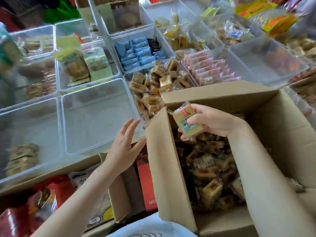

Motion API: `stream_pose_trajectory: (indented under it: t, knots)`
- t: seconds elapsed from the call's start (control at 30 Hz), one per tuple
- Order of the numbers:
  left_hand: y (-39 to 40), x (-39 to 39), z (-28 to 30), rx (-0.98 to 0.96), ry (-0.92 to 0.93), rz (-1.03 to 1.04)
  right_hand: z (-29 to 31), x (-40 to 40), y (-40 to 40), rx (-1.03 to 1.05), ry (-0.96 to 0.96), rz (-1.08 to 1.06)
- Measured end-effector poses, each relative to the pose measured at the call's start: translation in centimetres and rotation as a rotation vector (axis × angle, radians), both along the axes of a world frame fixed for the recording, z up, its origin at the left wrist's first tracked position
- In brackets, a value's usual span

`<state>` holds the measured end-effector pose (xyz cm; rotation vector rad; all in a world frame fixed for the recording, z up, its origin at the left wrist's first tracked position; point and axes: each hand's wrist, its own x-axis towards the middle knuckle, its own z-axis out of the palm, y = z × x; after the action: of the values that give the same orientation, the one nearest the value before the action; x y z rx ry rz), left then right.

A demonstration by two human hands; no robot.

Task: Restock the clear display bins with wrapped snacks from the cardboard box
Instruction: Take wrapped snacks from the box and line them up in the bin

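Note:
An open cardboard box (273, 120) fills the lower right, holding many wrapped brown snacks (210, 170). Above the box's inside my right hand (208, 120) grips a wrapped tan snack (185, 121) with a red mark on its label. My left hand (124, 147) hovers open, fingers spread, beside the box's left flap (164, 161). Just beyond the box a clear bin (127, 77) is heaped with the same kind of brown wrapped snacks (153, 88). Left of it stands a clear bin (95, 117) with nothing visible in it.
Clear bins cover the counter: blue packets (135, 52), pink packets (210, 69), yellow-green packs (75, 65), and a bin at lower left with a few brown packs (20, 158). A smaller carton with red bags (42, 202) and a red box (145, 182) sit near my body.

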<state>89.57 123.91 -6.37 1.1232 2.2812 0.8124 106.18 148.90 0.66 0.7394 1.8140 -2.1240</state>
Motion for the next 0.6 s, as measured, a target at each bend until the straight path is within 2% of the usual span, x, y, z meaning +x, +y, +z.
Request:
stream_pose_trajectory:
  t: [0.07,0.17,0.4,0.5,0.6]
  knots:
    - [-2.6,-2.5,-0.4,-0.035,0.015,0.079,1.5,-2.9,-3.1,-0.069,0.066,0.075]
    - [-7.0,-6.8,-0.6,-0.067,0.020,0.220,1.2,-9.1,-8.8,-0.024,0.062,0.150]
    - [-23.3,-18.2,-4.8,-0.160,0.094,0.558,-5.4,-25.6,-23.6,-0.299,-0.192,0.121]
    - [-30.7,-22.8,-7.3,-0.254,0.172,0.674,-7.6,-32.3,-29.6,-0.282,-0.224,0.148]
    - [-35.7,-26.2,-8.7,-0.336,0.242,0.713,-10.0,-38.0,-34.2,-0.164,-0.291,0.158]
